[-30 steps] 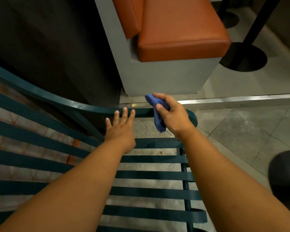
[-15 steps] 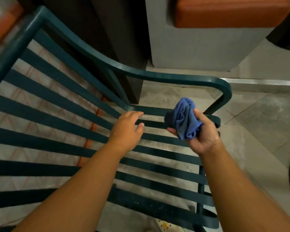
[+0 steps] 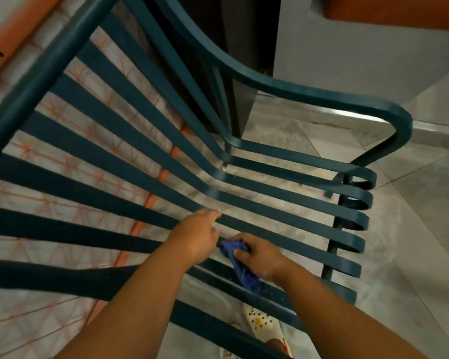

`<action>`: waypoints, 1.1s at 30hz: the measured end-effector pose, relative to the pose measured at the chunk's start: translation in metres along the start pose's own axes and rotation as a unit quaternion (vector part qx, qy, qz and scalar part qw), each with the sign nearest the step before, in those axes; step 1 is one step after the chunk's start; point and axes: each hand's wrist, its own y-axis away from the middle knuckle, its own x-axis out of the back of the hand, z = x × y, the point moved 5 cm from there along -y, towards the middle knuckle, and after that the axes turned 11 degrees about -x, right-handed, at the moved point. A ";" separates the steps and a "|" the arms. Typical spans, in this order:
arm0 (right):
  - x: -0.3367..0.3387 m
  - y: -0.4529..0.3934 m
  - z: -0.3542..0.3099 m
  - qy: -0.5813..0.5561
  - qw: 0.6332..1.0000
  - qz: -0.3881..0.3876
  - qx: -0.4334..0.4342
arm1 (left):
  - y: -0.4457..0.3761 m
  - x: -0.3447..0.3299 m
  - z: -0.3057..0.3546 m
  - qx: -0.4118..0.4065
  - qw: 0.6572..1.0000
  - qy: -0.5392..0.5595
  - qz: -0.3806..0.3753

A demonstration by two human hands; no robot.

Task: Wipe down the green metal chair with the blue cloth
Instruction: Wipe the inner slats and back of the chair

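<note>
Cloth (image 3: 240, 264), soft and limp, bunched on a seat slat of the stiff chair (image 3: 283, 218), right hand (image 3: 261, 257) pinching it, left hand (image 3: 196, 235) loosely curled, resting alongside; likely best gripped wadded.

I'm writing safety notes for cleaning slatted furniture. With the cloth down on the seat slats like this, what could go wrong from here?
1. The blue cloth hangs between the green chair's slats; it may snag or drop through.
2. The left hand and right hand work close together over narrow gaps, so a finger could get pinched.
3. The white shoe is under the seat; dirt may fall on it.
</note>
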 end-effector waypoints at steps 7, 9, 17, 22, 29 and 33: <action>-0.062 -0.022 -0.011 0.217 0.973 -0.046 0.059 | 0.039 0.009 -0.029 0.025 0.998 0.041 0.042; -0.075 -0.027 -0.024 0.241 0.966 -0.036 0.080 | 0.047 0.014 -0.034 0.018 0.997 0.044 0.066; -0.131 -0.064 -0.085 0.470 0.822 0.079 0.312 | 0.069 0.031 -0.068 0.061 0.989 0.043 0.128; -0.139 -0.079 -0.050 0.591 0.769 0.023 0.243 | 0.070 0.030 -0.067 0.063 0.989 0.029 0.133; -0.129 -0.064 -0.027 0.638 0.736 0.012 0.226 | 0.072 0.028 -0.063 0.061 0.990 0.002 0.128; -0.111 -0.051 0.004 0.619 0.756 -0.005 0.216 | 0.071 0.026 -0.061 0.061 0.991 -0.006 0.121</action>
